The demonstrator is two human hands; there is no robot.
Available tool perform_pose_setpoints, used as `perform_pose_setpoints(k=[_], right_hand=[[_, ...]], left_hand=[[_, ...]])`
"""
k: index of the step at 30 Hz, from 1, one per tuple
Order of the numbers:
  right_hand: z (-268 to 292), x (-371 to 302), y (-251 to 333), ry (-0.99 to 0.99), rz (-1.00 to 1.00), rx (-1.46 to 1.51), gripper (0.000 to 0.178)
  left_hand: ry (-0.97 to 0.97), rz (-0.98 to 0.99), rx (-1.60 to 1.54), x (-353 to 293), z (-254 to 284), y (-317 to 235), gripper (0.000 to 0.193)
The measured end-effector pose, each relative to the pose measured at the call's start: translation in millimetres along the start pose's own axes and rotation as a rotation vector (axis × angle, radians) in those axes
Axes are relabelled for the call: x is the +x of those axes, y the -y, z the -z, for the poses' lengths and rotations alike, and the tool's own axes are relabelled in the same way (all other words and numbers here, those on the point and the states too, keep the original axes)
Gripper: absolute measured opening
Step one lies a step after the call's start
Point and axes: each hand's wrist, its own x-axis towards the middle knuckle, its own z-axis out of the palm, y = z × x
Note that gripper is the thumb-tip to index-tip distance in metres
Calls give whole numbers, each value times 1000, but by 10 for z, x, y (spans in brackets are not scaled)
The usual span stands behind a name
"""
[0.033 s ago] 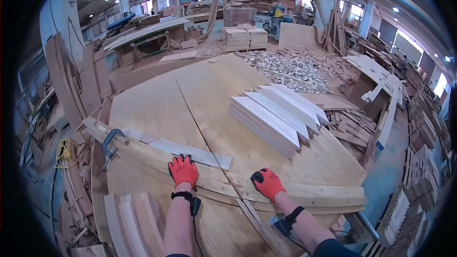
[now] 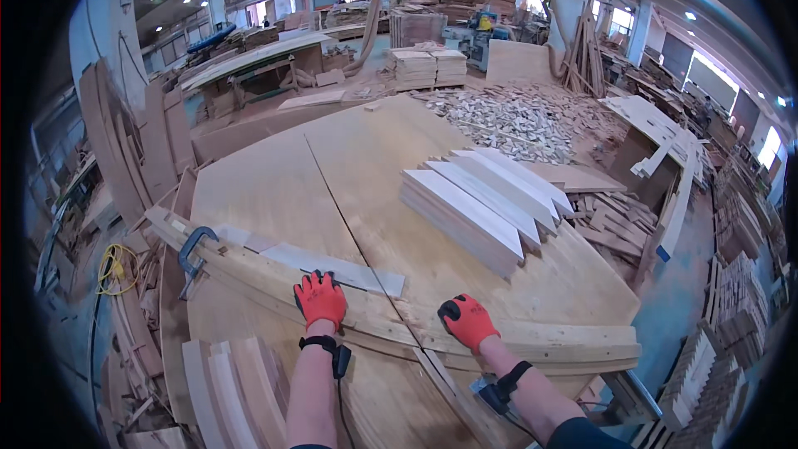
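My left hand point(image 2: 320, 299), in a red glove with black fingertips, lies over the near edge of a thin white board point(image 2: 353, 268), fingers stretched forward and slightly apart. The board rests flat along the far side of a long wooden rail point(image 2: 249, 259) and crosses the dark slot point(image 2: 345, 220) in the plywood tabletop point(image 2: 258, 166). Right of the slot, my right hand point(image 2: 469, 321), gloved alike, sits closed against the rail. Its fingers curl under, and whatever they hold is hidden. Beyond it lie stacks of white-topped boards point(image 2: 478, 208) with pointed ends.
A blue C-clamp point(image 2: 196, 254) grips the rail's left end. Curved wooden strips point(image 2: 229, 395) lie at the near left. Offcuts point(image 2: 515, 120) heap up behind the table, with more scraps point(image 2: 615, 224) at its right. A yellow cable point(image 2: 116, 268) hangs at the left.
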Motion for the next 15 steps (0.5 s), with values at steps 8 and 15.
perform_pose_setpoints(k=[8, 15], right_hand=[[34, -331, -111, 15, 4, 33, 20], [69, -484, -123, -59, -33, 23, 24]], left_hand=[[11, 1, 3, -318, 38, -59, 52], [-46, -1, 2, -430, -2, -121, 53]])
